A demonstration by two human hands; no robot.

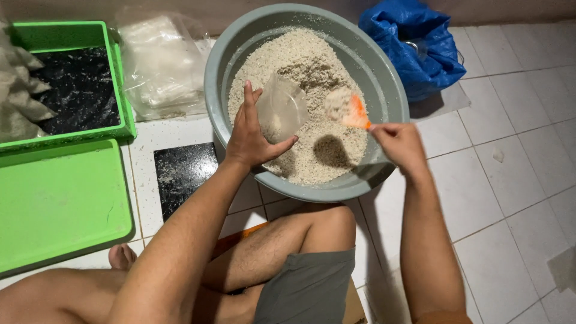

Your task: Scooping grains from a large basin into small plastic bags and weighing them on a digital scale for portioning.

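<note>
Left hand [252, 135] is wrapped around a clear plastic bag [282, 108], thumb on the near side, fingers up the far side, a firm grip holding the bag's mouth wide. The bag is thin, glossy and see-through, bulging into a rounded pouch, its opening turned towards the scoop on the right. It hangs just above the grain, over the middle of the grey basin [390, 90].

Right hand [399, 144] is pinched tight on the handle of an orange scoop [354, 111], fingers pressed together around it at the basin's right rim. The scoop's long axis runs from that rim up and leftward, its loaded end pointing at the bag. A pale heap of grain sits on it, blurred.

The basin itself is round, smooth grey plastic, deep, and filled with white rice [300, 60], a gritty, granular mound sloping down towards the near wall.

Left of the basin lies a crumpled clear plastic sheet or bags [159, 63], then a green plastic tray [123, 78] holding something dark and speckled. Nearer than that, a flat green lid [60, 204]. Right behind the basin, a crinkled blue plastic bag [414, 42]. All of it rests on a white tiled floor [510, 156], the person sitting cross-legged in grey shorts [309, 288].
</note>
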